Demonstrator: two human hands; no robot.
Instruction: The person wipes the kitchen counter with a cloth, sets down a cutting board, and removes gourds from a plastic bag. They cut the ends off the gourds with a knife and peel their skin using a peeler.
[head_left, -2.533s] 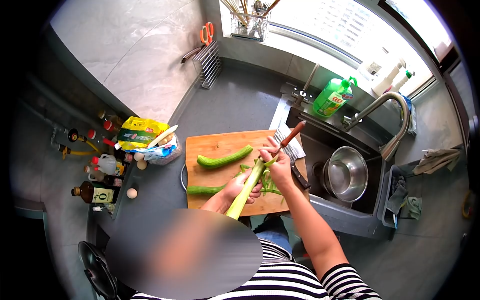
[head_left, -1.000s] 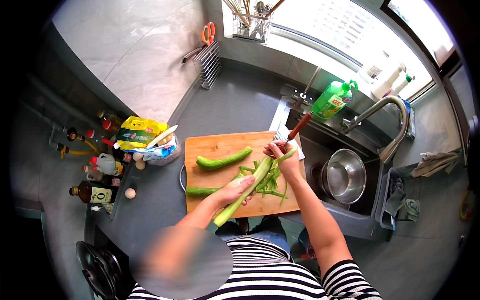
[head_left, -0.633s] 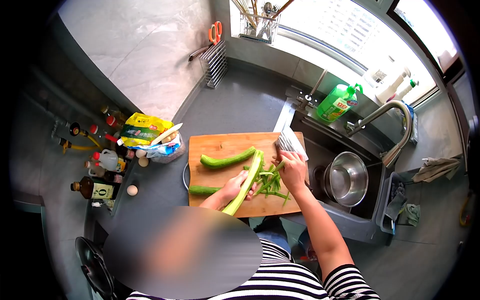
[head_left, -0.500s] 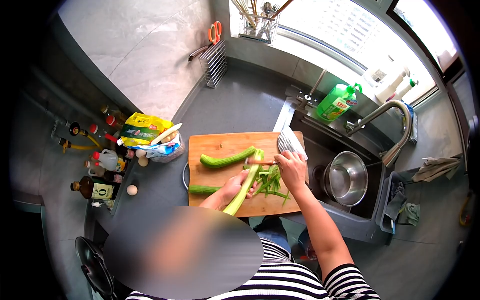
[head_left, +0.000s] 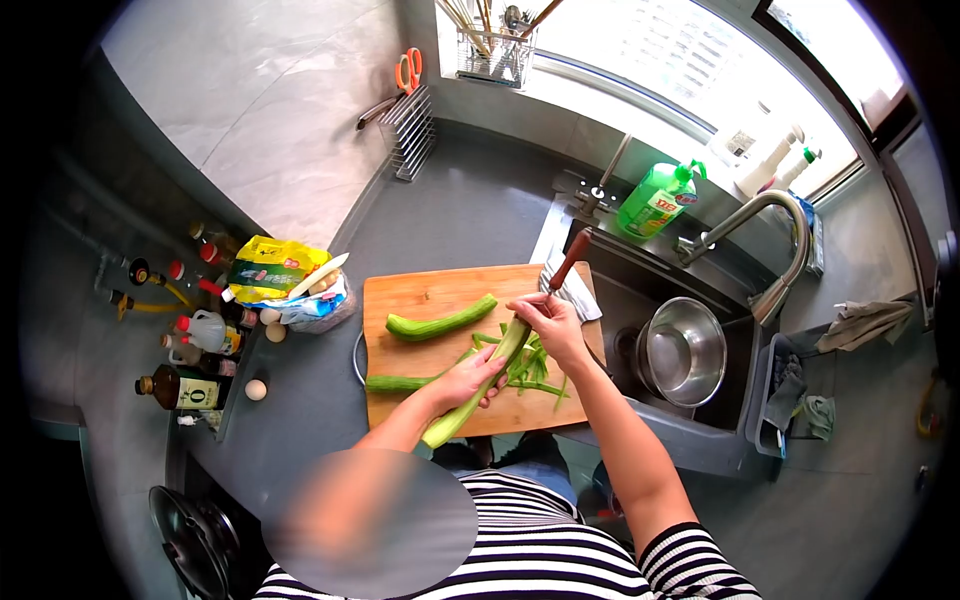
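My left hand (head_left: 468,382) is closed around a long green gourd (head_left: 446,424), mostly peeled to pale green, with a darker strip near its upper end. My right hand (head_left: 553,326) holds a peeler by its brown handle (head_left: 572,260), which points up and away. Its fingertips pinch at the gourd's far tip; the peeler's blade is hidden. Below lies a wooden cutting board (head_left: 420,288) bearing two unpeeled gourds, one behind my left hand (head_left: 440,318) and one partly under my wrist (head_left: 395,384). Green peelings (head_left: 535,370) are heaped between my hands. A wide-bladed knife (head_left: 578,297) rests at the board's right edge.
Right of the board is a sink with a steel bowl (head_left: 685,350) and a curved faucet (head_left: 795,225). Green soap (head_left: 655,200) stands behind it. Left are a yellow bag (head_left: 275,268), eggs (head_left: 256,389) and several bottles (head_left: 190,388). A knife rack (head_left: 410,135) stands at the back.
The peeler has swung from lying across the gourd to handle-up in my right hand. My right fingers have moved left onto the gourd's tip. The view has shifted slightly.
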